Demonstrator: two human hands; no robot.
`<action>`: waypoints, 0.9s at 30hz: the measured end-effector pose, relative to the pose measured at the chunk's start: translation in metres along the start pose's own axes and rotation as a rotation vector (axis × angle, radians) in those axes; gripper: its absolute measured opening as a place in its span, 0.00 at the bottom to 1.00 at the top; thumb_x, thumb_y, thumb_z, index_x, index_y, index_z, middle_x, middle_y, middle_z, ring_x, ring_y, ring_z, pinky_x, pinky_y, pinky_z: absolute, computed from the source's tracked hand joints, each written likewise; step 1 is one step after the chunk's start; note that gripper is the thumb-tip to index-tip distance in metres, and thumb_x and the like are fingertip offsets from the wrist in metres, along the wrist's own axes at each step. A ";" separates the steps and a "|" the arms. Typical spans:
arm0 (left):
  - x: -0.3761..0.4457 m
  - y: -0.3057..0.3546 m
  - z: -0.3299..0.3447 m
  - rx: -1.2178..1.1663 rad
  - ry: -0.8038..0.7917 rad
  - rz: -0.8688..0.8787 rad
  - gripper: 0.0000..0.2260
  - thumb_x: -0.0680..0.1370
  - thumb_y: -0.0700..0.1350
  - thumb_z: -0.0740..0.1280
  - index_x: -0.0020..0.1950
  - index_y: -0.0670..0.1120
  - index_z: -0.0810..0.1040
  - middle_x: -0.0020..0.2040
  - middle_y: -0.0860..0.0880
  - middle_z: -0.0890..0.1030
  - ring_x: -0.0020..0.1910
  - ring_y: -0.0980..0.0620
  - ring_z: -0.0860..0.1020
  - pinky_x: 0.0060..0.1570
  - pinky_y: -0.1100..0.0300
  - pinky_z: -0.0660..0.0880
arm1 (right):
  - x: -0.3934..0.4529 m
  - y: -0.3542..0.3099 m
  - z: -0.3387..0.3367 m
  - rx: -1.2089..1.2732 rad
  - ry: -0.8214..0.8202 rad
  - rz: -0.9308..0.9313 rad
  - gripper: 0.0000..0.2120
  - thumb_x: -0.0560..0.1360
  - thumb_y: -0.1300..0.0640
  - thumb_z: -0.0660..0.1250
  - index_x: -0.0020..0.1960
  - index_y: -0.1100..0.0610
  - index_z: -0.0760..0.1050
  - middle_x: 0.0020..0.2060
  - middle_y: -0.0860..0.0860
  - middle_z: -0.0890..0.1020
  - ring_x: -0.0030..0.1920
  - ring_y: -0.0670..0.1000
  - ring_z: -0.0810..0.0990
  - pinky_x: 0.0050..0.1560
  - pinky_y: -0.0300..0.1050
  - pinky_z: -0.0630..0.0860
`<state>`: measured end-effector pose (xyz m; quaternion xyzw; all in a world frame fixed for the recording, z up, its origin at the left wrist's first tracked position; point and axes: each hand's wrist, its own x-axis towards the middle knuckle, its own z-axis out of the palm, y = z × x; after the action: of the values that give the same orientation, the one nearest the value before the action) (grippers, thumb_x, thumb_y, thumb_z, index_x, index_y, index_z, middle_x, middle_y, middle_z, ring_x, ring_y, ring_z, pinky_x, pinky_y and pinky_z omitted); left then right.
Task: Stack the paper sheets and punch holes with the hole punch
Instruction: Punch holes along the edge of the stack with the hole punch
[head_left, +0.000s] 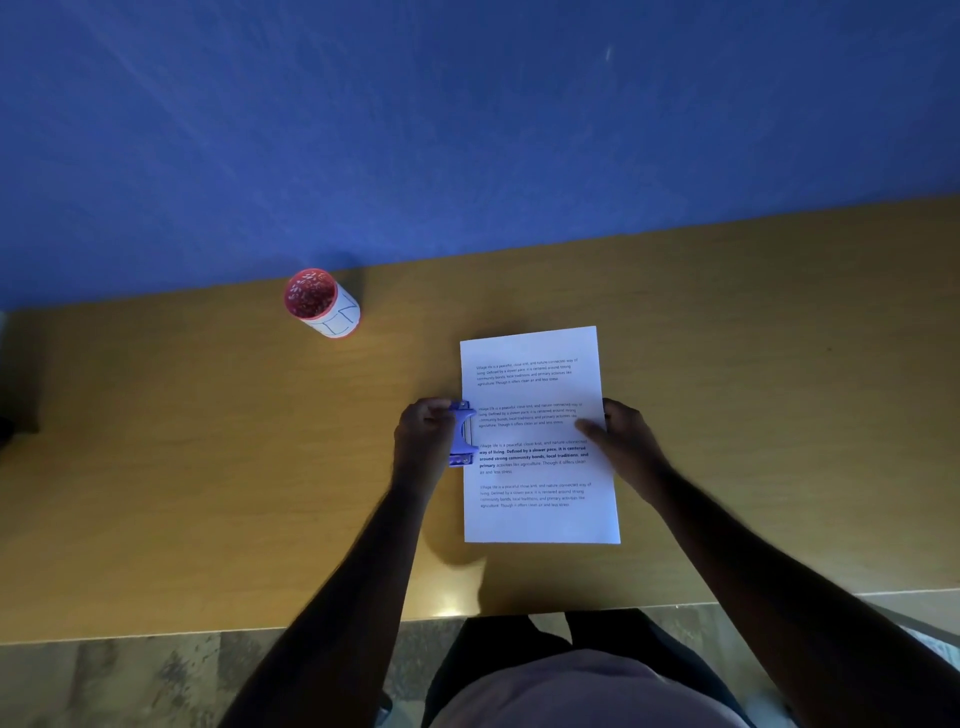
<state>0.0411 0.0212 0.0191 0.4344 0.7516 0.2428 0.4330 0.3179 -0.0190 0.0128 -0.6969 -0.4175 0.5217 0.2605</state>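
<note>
— Nearest the lens were the person's lap and two bare forearms reaching up over the near edge of the wooden table (208, 493). Where did the punch sit?

— At the left hand (423, 431). That hand was curled shut around the blue hole punch (462, 434), which was pushed onto the left long edge of the paper stack (540, 467), about halfway up the page, so the punch lay at three o'clock from the knuckles, touching them.

— And the other hand?

— Right hand (621, 441) lay at three o'clock of the stack, fingers loosely spread, thumb flat on the printed sheet and the rest wrapped at the right edge, pressing rather than clenching.

— How did the sheets lie?

— Squared, portrait, flat on the table, a little right of centre, near edge well short of the table's front lip.

— Room to move?

— Plenty of bare wood at three and nine o'clock. A red cup (319, 304) stood at eleven o'clock, well apart from the paper, near the blue wall (467, 130)
</note>
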 end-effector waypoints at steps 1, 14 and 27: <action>0.004 0.000 0.000 0.007 0.010 0.018 0.05 0.79 0.45 0.68 0.53 0.52 0.82 0.50 0.53 0.84 0.49 0.52 0.83 0.44 0.59 0.79 | 0.001 0.000 0.001 -0.008 0.001 0.000 0.05 0.80 0.60 0.70 0.55 0.54 0.81 0.47 0.47 0.87 0.42 0.41 0.84 0.39 0.36 0.78; 0.036 -0.005 0.020 0.335 0.108 0.186 0.07 0.82 0.46 0.64 0.57 0.44 0.76 0.58 0.46 0.80 0.60 0.42 0.75 0.62 0.47 0.66 | 0.007 0.005 0.007 0.000 0.011 0.008 0.08 0.80 0.57 0.71 0.59 0.54 0.82 0.49 0.45 0.88 0.43 0.37 0.85 0.43 0.41 0.80; 0.039 -0.021 0.030 0.430 0.229 0.340 0.06 0.85 0.41 0.58 0.54 0.46 0.74 0.52 0.48 0.78 0.51 0.45 0.74 0.53 0.50 0.65 | 0.009 0.001 0.014 -0.026 0.062 0.053 0.09 0.79 0.58 0.71 0.58 0.53 0.82 0.48 0.44 0.88 0.43 0.37 0.86 0.43 0.40 0.78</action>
<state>0.0482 0.0442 -0.0287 0.6056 0.7462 0.1942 0.1966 0.3059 -0.0130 0.0024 -0.7269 -0.3973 0.5010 0.2505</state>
